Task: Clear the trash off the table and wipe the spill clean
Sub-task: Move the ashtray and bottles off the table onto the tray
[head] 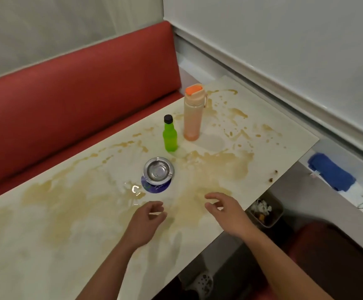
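Both hands empty, fingers loosely curled: left hand (147, 221) & right hand (223, 210) hover over brown spill (208, 169) on table (46, 245). Cloth (332, 175) off on ledge, bin (266, 211) below edge. Risk: sleeve/hand smears liquid, knocks green bottle (170, 135) or ashtray (158, 171).

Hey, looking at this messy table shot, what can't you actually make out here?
Head view only:
- Blue disc: the metal ashtray covers most of it, and its print is too small to read.
- Bin beside the table: contents too small and blurred to name.
- Orange bottle: frosted wall hides its fill level.
- Brown spill: runs past the left edge, extent unknown.
- Left hand and right hand: whether they touch the table.
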